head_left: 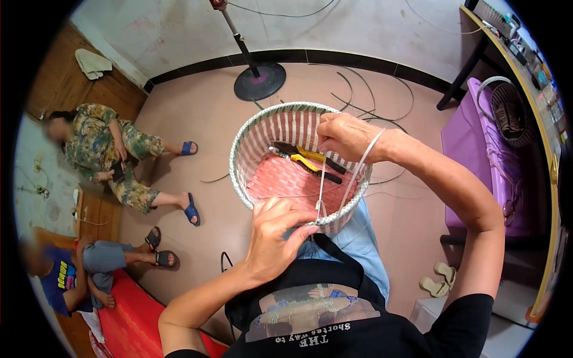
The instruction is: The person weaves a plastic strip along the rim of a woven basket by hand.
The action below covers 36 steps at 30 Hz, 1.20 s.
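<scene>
A round woven basket (246,200) with white-and-green striped walls and a pink woven bottom rests at my lap. My left hand (276,231) pinches its near rim, thumb and forefinger pressed at the edge. Raised over the basket's right side, my right hand (346,138) is closed on a white weaving strip (323,185). The strip runs from the fist down to the rim beside my left thumb, and another length loops round my right wrist. Inside the basket lie pliers (316,169) with yellow-and-black handles, partly overlapping another tool.
Loose dark strips (373,98) curl on the floor beyond the basket, near a round black stand base (260,82). Two people sit at the left. On the right stand a purple box (462,143) bearing a dark basket (509,110), and a cluttered table (525,65). Beige slippers (434,286) lie below.
</scene>
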{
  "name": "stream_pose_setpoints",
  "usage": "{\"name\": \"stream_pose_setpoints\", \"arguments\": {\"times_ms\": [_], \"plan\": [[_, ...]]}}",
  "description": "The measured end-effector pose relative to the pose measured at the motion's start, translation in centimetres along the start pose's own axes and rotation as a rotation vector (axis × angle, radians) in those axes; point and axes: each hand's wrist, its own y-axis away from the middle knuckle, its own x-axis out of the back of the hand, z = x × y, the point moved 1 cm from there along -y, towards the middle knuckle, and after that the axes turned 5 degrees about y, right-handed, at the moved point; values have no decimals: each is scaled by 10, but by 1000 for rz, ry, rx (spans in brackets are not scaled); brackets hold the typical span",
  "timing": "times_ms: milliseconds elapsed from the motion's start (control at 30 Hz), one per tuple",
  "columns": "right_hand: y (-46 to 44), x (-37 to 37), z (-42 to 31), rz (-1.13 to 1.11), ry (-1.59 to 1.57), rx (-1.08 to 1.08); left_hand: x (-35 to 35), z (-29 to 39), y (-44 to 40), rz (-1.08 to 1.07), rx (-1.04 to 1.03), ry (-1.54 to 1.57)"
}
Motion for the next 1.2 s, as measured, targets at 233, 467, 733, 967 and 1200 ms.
{"name": "stream_pose_setpoints", "arguments": {"times_ms": [233, 467, 733, 967, 1200], "plan": [[-4, -16, 15, 26, 20, 74, -5, 0, -1, 58, -14, 51], [-15, -29, 19, -177, 106, -32, -12, 1, 0, 121, -95, -38], [93, 34, -21, 452, -417, 112, -9, 2, 2, 21, -201, -68], [346, 144, 20, 145, -41, -1049, -2, 7, -7, -17, -293, -39], [508, 271, -28, 1653, -73, -1386, -1, 7, -1, -5, -250, -23]]}}
